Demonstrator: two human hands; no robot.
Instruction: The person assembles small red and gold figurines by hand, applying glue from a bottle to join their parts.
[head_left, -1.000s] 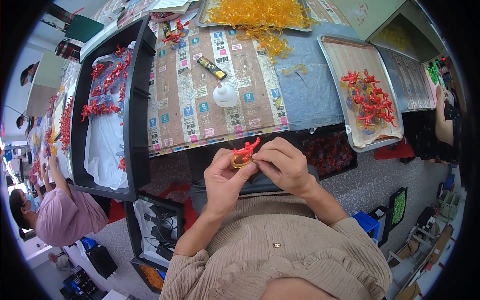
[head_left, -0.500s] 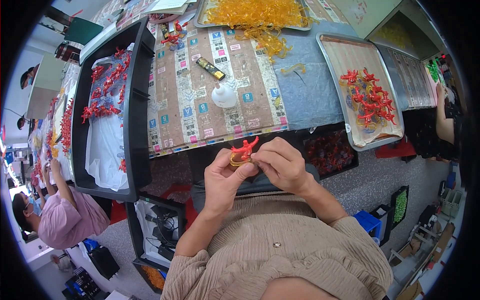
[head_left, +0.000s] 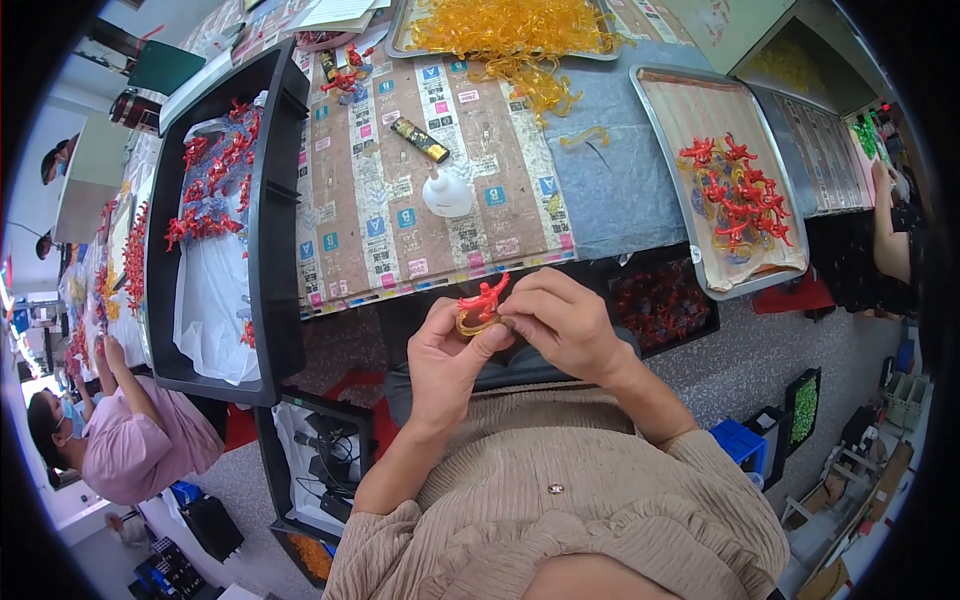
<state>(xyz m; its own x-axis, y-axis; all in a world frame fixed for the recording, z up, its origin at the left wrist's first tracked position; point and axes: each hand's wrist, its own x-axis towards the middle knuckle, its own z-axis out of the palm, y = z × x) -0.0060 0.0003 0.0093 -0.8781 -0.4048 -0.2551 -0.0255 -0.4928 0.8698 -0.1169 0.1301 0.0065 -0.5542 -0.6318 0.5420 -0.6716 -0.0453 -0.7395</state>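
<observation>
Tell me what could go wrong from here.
The small red figure is held in the left hand, with the right hand pinching at its side, short of the table; a slip could drop it below. The right-hand metal tray seems to jut past the table's front edge, so a bump might tip it and spill its red figures. Loose yellow pieces trail onto the table, where a careless reach might scatter them.

Red-and-yellow figure: left hand is covering part.
Yellow heap: view's upper edge is cropping it.
Red pieces under bench: shapes are blurring together.
</observation>
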